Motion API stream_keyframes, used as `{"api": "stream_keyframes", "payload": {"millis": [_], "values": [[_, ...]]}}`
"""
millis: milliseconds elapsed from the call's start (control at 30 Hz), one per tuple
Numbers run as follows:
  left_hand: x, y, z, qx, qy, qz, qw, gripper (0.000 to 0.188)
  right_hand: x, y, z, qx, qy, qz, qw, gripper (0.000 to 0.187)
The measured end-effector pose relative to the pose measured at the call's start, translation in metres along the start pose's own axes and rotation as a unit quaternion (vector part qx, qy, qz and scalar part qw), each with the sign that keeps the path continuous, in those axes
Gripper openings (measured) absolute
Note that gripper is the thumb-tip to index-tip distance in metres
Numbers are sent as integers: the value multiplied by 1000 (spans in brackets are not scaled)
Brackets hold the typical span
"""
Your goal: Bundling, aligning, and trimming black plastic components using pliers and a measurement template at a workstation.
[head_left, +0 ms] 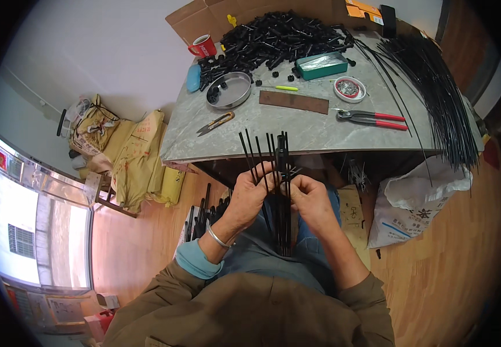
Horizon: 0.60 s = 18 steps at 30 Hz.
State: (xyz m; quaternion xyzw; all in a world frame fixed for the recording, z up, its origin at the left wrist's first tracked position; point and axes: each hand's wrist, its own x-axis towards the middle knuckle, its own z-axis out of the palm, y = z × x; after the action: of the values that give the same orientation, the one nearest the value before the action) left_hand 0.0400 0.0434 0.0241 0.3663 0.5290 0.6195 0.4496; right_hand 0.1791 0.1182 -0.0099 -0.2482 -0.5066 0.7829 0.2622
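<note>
Over my lap, my left hand [248, 194] is closed around a bundle of thin black rods [284, 222]. Several rod ends fan out above its fingers, and the lower parts run down together toward my lap. Among the rods stands a thicker black tubular piece [283, 147]. My right hand [313, 201] pinches at the right side of the bundle, just below that piece. Its fingertips cover the exact spot they grip. Small pale strips stick out beside the right fingertips; I cannot make out what they are.
On the grey table [221, 141] lie scissors [215, 123], red-handled pincers [372, 119], a rusty metal bar [294, 102], a round metal dish [229, 91], a green box [321, 65] and a heap of black parts [285, 37]. Long black rods [435, 98] overhang its right edge. A white sack [418, 202] stands below.
</note>
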Motion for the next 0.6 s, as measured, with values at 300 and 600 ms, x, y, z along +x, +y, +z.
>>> {"api": "stream_keyframes", "payload": {"millis": [300,600], "values": [[-2,5,9,-4,6,9,1000,31,-8,-6,-6,-21,-6,-7,1000,25],[-2,4,8,0,18,-10,1000,27,-9,-14,-8,-24,13,46,999,26]]}}
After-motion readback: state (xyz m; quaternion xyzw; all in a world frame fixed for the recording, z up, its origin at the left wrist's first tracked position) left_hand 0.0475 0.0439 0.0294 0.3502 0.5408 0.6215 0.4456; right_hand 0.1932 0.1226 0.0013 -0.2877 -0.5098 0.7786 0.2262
